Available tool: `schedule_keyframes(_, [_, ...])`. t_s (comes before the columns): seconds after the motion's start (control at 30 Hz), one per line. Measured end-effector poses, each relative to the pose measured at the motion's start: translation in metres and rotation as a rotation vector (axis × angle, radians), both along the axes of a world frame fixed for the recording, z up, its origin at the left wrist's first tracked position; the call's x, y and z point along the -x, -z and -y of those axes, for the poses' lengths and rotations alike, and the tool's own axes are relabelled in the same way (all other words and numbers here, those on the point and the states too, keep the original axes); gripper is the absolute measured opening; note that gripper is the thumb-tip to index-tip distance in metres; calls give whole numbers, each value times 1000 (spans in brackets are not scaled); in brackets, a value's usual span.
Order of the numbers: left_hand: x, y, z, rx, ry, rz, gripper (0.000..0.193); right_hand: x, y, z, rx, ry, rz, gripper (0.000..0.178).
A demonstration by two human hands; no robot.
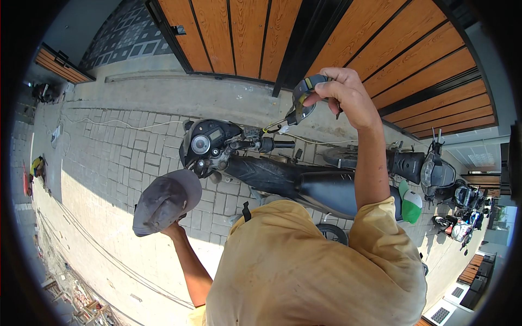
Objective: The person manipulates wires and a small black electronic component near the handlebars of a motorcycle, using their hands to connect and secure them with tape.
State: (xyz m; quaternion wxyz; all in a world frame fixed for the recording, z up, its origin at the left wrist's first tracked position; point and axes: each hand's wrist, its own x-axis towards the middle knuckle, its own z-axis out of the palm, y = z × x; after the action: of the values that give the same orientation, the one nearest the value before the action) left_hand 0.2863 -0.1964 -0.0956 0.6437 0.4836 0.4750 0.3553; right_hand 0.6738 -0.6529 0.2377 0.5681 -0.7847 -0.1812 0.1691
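Note:
A worn grey baseball cap [163, 205] is in my left hand [174, 229], at the left of the parked motorcycle [272, 174]. The cap hides most of the fingers holding it. My right hand [348, 95] is raised on the far side of the motorcycle, bent over a dark curved thing with yellow-green patches [303, 93]. Its fingers close on this thing, whose kind I cannot make out. Just under it appears a mirror [299, 113] on a stalk from the handlebar [272, 144]. A green-and-white cap [411, 205] sits at the rear end of the motorcycle's black seat [326, 190].
A wood-slatted gate [244, 38] with black framing runs along the far side. Grey paving bricks [136, 136] lie under the motorcycle, crossed by a thin pale cable [133, 126]. More motorcycles [435, 171] stand at the right. Rubble and wood pieces [81, 301] lie lower left.

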Motion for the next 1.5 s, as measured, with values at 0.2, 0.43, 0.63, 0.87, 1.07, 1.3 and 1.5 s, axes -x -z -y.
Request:
schedule_keyframes(0.2, [3, 5, 5, -150, 14, 49, 71, 8, -7, -114, 452, -660, 147, 31])
schedule_keyframes(0.43, [7, 17, 0, -593, 129, -278, 69, -158, 114, -209, 404, -676, -73, 32])
schedule_keyframes(0.63, [54, 50, -17, -844, 234, -357, 56, -245, 301, -107, 640, -516, -742, 13])
schedule_keyframes(0.87, [63, 40, -10, -785, 213, -453, 56, -192, 415, 41, 423, -386, -926, 18])
schedule_keyframes(1.07, [59, 28, -10, -759, 202, -494, 57, -184, 399, 16, -636, -119, -962, 12])
schedule_keyframes(1.3, [57, 20, -9, -756, 192, -515, 57, -195, 385, -20, -646, -170, -970, 11])
schedule_keyframes(1.5, [55, 17, -8, -743, 196, -519, 58, -167, 419, 33, 52, 143, -862, 14])
